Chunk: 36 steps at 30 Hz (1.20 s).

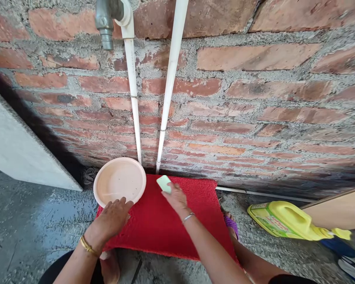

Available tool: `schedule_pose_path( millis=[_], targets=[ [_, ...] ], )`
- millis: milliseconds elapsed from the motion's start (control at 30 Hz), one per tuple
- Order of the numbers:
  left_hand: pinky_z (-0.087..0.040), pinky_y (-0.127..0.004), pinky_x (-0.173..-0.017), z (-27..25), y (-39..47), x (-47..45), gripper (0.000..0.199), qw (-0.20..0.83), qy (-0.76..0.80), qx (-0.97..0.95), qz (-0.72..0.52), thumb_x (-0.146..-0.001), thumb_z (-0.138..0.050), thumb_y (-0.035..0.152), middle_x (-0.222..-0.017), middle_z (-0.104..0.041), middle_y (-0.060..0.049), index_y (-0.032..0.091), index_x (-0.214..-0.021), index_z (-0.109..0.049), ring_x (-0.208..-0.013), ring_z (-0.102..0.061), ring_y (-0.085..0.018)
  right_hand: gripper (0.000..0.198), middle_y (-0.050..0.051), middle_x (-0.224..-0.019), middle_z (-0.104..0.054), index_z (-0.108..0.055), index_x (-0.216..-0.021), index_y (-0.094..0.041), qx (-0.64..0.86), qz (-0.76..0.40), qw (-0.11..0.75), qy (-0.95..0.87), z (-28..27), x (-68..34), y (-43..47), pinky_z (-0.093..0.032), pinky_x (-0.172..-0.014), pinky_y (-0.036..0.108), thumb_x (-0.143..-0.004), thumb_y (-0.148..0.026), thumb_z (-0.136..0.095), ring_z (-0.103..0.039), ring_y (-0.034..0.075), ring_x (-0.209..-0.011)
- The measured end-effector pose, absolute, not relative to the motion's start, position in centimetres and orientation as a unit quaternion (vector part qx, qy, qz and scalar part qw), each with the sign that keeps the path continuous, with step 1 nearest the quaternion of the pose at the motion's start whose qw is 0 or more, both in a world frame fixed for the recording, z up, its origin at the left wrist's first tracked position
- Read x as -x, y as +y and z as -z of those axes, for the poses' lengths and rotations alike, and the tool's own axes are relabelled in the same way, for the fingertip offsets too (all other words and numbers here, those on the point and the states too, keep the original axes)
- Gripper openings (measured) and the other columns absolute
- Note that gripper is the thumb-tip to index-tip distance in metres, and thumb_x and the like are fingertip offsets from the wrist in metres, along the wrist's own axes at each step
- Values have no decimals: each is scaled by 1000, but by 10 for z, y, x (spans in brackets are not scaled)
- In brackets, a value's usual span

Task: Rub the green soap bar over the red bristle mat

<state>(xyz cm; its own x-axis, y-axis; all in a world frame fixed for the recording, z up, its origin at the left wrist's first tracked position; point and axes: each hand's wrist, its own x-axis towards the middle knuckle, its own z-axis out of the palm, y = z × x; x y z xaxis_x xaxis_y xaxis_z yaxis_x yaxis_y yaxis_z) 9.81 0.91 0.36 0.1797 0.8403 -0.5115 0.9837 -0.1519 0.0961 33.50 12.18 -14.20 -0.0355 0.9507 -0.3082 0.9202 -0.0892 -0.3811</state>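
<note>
My right hand (175,198) holds a pale green bar of soap (164,183) against the far edge of a red mat (162,225) lying on the wet concrete floor. My left hand (114,217) rests flat on the mat's near left part, fingertips touching the rim of a pink plastic basin (102,183). The basin sits at the mat's left far corner, below a metal tap (105,23) on the brick wall.
Two white pipes (168,94) run down the brick wall to the floor behind the mat. A yellow jug (286,221) lies on its side at the right. A grey slab (14,146) leans at the left. My foot in a purple sandal (232,225) is beside the mat.
</note>
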Motion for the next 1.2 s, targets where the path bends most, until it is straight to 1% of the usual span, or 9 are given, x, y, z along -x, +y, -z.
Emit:
schedule_pose_path(
  millis=[100,200,433,533,633,800,900,1033,1200],
  targets=[
    [-44,-45,-104,-1,10,-93,47,210,623,-736,163,-93,-36,17,-135,-59,-13,24,-136,-53,-124,-56,-27,52,7,-122,-60,-58,-128,-29,665,-270,23,-695,150,-289,119,-44,-83,30,-79,-40,-68,-61,23,-103],
    [-43,-45,-104,-2,10,-89,47,212,628,-730,167,-93,-37,17,-135,-58,-12,24,-137,-52,-126,-55,-27,55,5,-119,-63,-55,-131,-31,673,-274,11,-687,150,-304,117,-44,-83,30,-78,-38,-69,-61,22,-103],
    [-45,-43,-101,-19,7,-91,44,220,622,-731,177,-94,-37,17,-130,-59,-13,21,-135,-53,-120,-58,-27,55,21,-124,-59,-51,-136,-15,821,-208,-25,-531,122,-457,101,-47,-88,40,-91,-45,-47,-64,31,-109],
    [-46,-43,-101,-24,6,-93,43,222,619,-732,180,-94,-38,18,-129,-60,-13,20,-134,-53,-121,-58,-27,53,21,-124,-59,-53,-133,-19,843,-181,-4,-506,123,-476,86,-48,-91,41,-89,-47,-47,-64,32,-110],
    [-44,-44,-103,-24,5,-93,43,224,617,-735,173,-94,-38,17,-131,-60,-13,21,-133,-54,-124,-56,-28,43,15,-123,-61,-58,-125,-28,784,-208,21,-585,135,-434,70,-48,-90,39,-85,-42,-56,-63,32,-111],
    [-44,-44,-104,-19,3,-94,42,220,617,-736,169,-93,-40,16,-133,-59,-14,20,-132,-55,-127,-55,-28,45,9,-126,-60,-61,-123,-26,647,-283,19,-708,149,-309,48,-45,-93,34,-80,-38,-63,-60,27,-114],
    [-43,-44,-105,-16,2,-94,43,223,622,-729,180,-93,-42,19,-137,-57,-15,19,-135,-53,-129,-54,-28,46,8,-125,-60,-62,-122,-27,622,-298,-16,-723,148,-280,44,-44,-94,32,-77,-35,-67,-60,25,-112],
    [-42,-42,-106,-14,2,-91,44,217,618,-736,171,-93,-40,18,-137,-57,-15,20,-136,-52,-132,-51,-27,47,7,-130,-60,-59,-126,-28,666,-281,-32,-690,141,-337,44,-43,-98,31,-79,-34,-65,-58,24,-118],
    [-46,-44,-103,-18,3,-88,44,209,614,-745,156,-93,-39,16,-132,-59,-14,20,-134,-53,-126,-56,-28,48,16,-123,-61,-53,-132,-19,804,-215,-46,-552,132,-453,36,-47,-93,38,-89,-41,-49,-63,29,-112]
  ],
)
